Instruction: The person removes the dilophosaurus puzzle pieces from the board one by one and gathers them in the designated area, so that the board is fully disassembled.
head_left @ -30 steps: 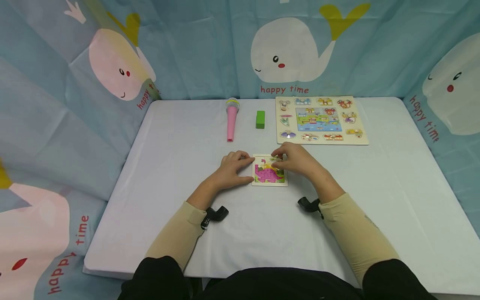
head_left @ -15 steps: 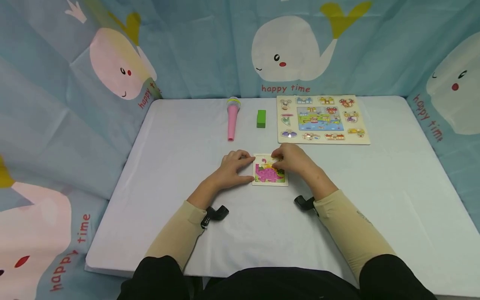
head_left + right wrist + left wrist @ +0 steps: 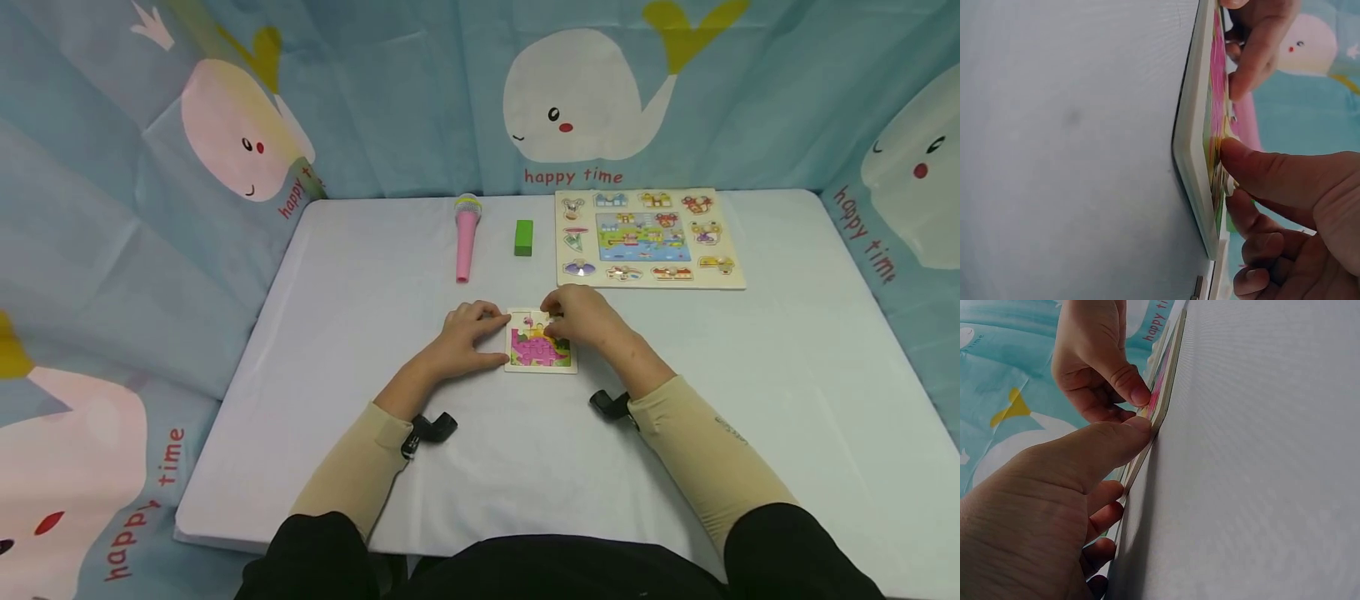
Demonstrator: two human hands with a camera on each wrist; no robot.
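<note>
A small square jigsaw puzzle board (image 3: 540, 350) with a pink dinosaur picture and a pale wooden frame lies on the table before the person. My left hand (image 3: 467, 340) rests along its left edge, the thumb near the lower corner and the index finger near the upper one. Over the upper right part of the board, my right hand (image 3: 585, 318) pinches a puzzle piece (image 3: 1230, 185) between thumb and index finger. In the right wrist view the piece's pale edge shows close against the picture; the fingers hide most of it.
Farther back stand a pink toy microphone (image 3: 466, 237), a green block (image 3: 523, 238) and a large wooden peg puzzle (image 3: 649, 282). A white cloth covers the table (image 3: 337, 275). Blue curtains (image 3: 420, 100) with whale prints hang behind and at both sides.
My right forearm has swung slightly inward, and the right fingers have drawn closer together over the board's upper right. My left hand stays at the board's left edge.
</note>
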